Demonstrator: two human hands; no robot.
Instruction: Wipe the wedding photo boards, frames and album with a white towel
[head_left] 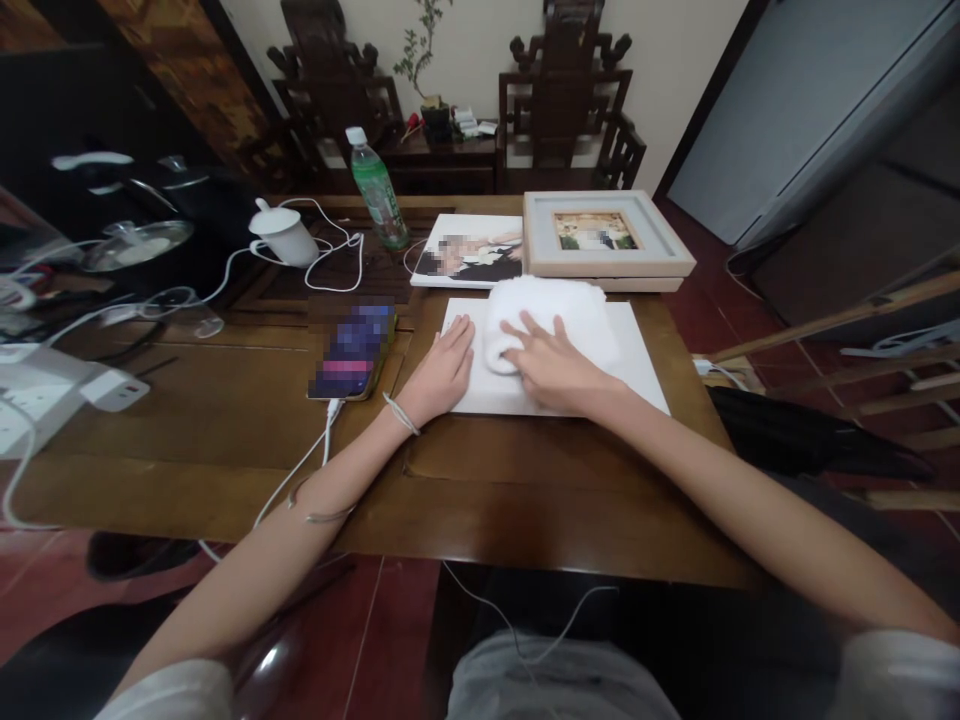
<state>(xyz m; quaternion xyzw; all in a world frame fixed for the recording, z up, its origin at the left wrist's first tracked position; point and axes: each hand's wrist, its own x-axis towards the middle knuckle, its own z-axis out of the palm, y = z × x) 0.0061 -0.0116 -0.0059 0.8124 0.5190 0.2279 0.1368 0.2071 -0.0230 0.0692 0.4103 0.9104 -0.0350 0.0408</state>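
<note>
Near the middle of the head view, the right hand (pixel 553 362) rests with fingers spread wide on a white cloth (pixel 559 305) atop a white board (pixel 636 375), while the left hand (pixel 446 368) lies flat, fingers close together, on the board's left edge, with a phone (pixel 354 352) left of centre.
</note>
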